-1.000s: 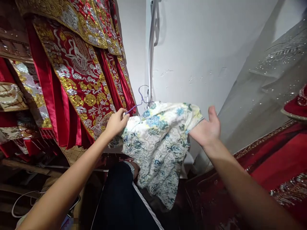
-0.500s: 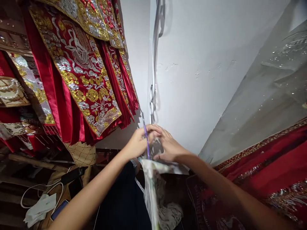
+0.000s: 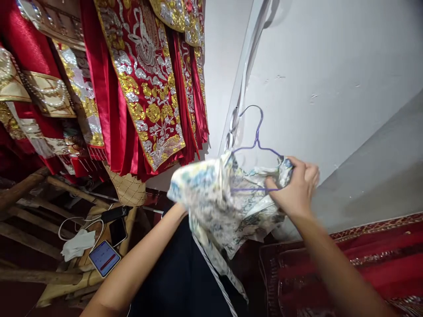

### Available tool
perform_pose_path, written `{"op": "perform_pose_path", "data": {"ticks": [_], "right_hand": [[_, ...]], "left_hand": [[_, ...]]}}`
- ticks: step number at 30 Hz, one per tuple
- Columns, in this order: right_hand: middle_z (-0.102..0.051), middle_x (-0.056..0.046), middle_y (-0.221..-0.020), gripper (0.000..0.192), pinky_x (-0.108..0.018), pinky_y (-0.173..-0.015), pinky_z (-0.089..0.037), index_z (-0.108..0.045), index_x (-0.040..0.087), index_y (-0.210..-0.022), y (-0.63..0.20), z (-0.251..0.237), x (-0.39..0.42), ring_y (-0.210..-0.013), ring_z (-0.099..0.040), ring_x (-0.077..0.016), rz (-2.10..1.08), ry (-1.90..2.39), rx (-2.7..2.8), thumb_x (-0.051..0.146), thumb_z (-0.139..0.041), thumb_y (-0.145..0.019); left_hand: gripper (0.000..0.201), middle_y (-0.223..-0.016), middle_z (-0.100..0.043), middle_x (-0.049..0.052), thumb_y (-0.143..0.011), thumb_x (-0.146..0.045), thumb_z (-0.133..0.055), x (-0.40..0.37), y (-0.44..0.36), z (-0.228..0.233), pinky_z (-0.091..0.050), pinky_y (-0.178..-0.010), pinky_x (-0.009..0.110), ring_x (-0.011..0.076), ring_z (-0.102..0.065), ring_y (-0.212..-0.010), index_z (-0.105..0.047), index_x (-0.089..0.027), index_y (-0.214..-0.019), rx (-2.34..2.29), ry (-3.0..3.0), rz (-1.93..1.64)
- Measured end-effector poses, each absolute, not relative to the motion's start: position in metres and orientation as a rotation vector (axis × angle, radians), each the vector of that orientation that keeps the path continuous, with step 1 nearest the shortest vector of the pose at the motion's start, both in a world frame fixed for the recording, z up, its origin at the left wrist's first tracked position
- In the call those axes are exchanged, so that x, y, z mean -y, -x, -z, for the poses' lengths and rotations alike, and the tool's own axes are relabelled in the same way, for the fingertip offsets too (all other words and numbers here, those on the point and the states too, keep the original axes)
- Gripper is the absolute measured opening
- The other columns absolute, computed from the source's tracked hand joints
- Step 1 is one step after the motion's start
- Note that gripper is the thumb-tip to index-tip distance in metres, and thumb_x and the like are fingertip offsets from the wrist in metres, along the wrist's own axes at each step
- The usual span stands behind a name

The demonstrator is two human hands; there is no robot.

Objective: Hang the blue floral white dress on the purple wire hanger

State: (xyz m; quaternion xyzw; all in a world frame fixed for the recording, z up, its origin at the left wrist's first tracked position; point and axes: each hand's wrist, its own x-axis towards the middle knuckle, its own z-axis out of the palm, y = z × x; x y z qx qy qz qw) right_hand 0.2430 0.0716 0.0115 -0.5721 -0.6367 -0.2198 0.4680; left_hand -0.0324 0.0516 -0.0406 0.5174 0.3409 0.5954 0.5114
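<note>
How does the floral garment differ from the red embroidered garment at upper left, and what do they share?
Colour: the floral garment is pale with blue patterning; the red embroidered garment shows gold and silver decoration.
Pose: the floral garment is bunched; the red embroidered garment hangs flatter.
Handling: the right grip holds the floral garment but stands apart from the red embroidered garment.
Both are patterned cloth.
</note>
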Motion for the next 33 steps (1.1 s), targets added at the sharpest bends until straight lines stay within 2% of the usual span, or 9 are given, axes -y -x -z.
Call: {"op": "perform_pose_path", "data": {"ticks": [3, 6, 9, 13, 19, 21, 24, 27, 33], "right_hand": [[-0.043, -0.018, -0.12, 0.069, -0.052, -0.096, -0.032, -0.046, 0.022, -0.137, -0.252, -0.038, -0.083, -0.115, -0.041, -0.0386, 0.567, 1.591, 1.47, 0.035, -0.068, -0.073], [-0.042, -0.019, -0.121, 0.071, -0.053, -0.094, -0.031, -0.045, 0.021, -0.138, -0.242, -0.058, -0.093, -0.113, -0.041, -0.0391, 0.542, 1.647, 1.507, 0.04, -0.069, -0.073], [-0.041, -0.019, -0.123, 0.076, -0.055, -0.095, -0.03, -0.043, 0.02, -0.141, -0.221, -0.067, -0.096, -0.114, -0.041, -0.0396, 0.538, 1.605, 1.6, 0.043, -0.07, -0.073], [-0.041, -0.019, -0.133, 0.082, -0.061, -0.103, -0.028, -0.042, 0.022, -0.145, -0.202, -0.063, -0.074, -0.126, -0.038, -0.0429, 0.425, 1.453, 1.701, 0.042, -0.074, -0.071], [-0.038, -0.014, -0.154, 0.077, -0.052, -0.108, -0.04, -0.027, 0.029, -0.154, -0.167, 0.009, -0.002, -0.137, -0.042, -0.0332, -0.562, 0.998, 1.796, 0.042, -0.063, -0.087], [-0.048, -0.015, -0.145, 0.063, -0.048, -0.104, -0.045, -0.04, 0.026, -0.143, -0.149, 0.052, 0.014, -0.128, -0.051, -0.031, -0.717, 0.999, 1.583, 0.045, -0.062, -0.088], [-0.064, -0.011, -0.108, 0.042, -0.04, -0.084, -0.052, -0.056, 0.022, -0.115, -0.13, 0.104, 0.023, -0.094, -0.064, -0.0254, -0.951, 1.14, 1.247, 0.056, -0.055, -0.091], [-0.061, -0.005, -0.087, 0.042, -0.032, -0.065, -0.048, -0.056, 0.022, -0.099, -0.122, 0.117, 0.016, -0.073, -0.06, -0.0198, -1.211, 1.123, 1.175, 0.062, -0.047, -0.093], [-0.046, 0.003, -0.068, 0.041, -0.029, -0.061, -0.042, -0.048, 0.024, -0.082, -0.116, 0.097, 0.002, -0.062, -0.05, -0.0166, -1.182, 1.113, 1.244, 0.064, -0.05, -0.091]], "left_hand": [[0.079, -0.132, -0.065, 0.011, -0.085, -0.082, -0.031, -0.048, 0.042, 0.089, -0.04, -0.111, 0.051, 0.0332, -0.054, -0.132, -0.068, -0.023, -0.121, -0.841, -1.068, -1.319], [0.075, -0.133, -0.065, 0.013, -0.078, -0.081, -0.049, -0.044, 0.037, 0.116, -0.036, -0.115, 0.047, 0.0335, -0.05, -0.135, -0.07, -0.021, -0.116, -0.881, -0.954, -1.265], [0.059, -0.125, -0.069, 0.015, -0.072, -0.062, -0.073, -0.042, 0.031, 0.126, -0.039, -0.112, 0.045, 0.0345, -0.057, -0.126, -0.072, -0.015, -0.108, -0.965, -1.091, -1.346], [0.058, -0.123, -0.069, 0.015, -0.074, -0.057, -0.073, -0.035, 0.034, 0.144, -0.045, -0.106, 0.044, 0.0328, -0.06, -0.123, -0.068, -0.014, -0.113, -1.138, -0.884, -1.551], [0.067, -0.13, -0.066, 0.015, -0.084, -0.068, -0.058, -0.002, 0.023, 0.17, -0.048, -0.103, 0.042, 0.0315, -0.06, -0.125, -0.062, -0.016, -0.126, -1.087, -0.598, -1.62], [0.065, -0.129, -0.067, 0.015, -0.079, -0.059, -0.069, 0.008, 0.015, 0.164, -0.044, -0.108, 0.043, 0.0334, -0.057, -0.128, -0.063, -0.014, -0.125, -1.128, -0.716, -1.575], [0.058, -0.123, -0.07, 0.015, -0.075, -0.049, -0.077, 0.017, 0.011, 0.149, -0.04, -0.112, 0.045, 0.0353, -0.055, -0.13, -0.067, -0.013, -0.12, -1.17, -0.881, -1.494], [0.061, -0.136, -0.063, 0.013, -0.08, -0.048, -0.074, 0.022, 0.016, 0.139, -0.038, -0.115, 0.042, 0.0325, -0.048, -0.137, -0.061, -0.018, -0.131, -1.163, -0.889, -1.477], [0.072, -0.149, -0.052, 0.01, -0.084, -0.045, -0.072, 0.035, 0.017, 0.134, -0.036, -0.117, 0.039, 0.0282, -0.045, -0.14, -0.044, -0.026, -0.148, -0.982, -0.773, -1.442]]}}
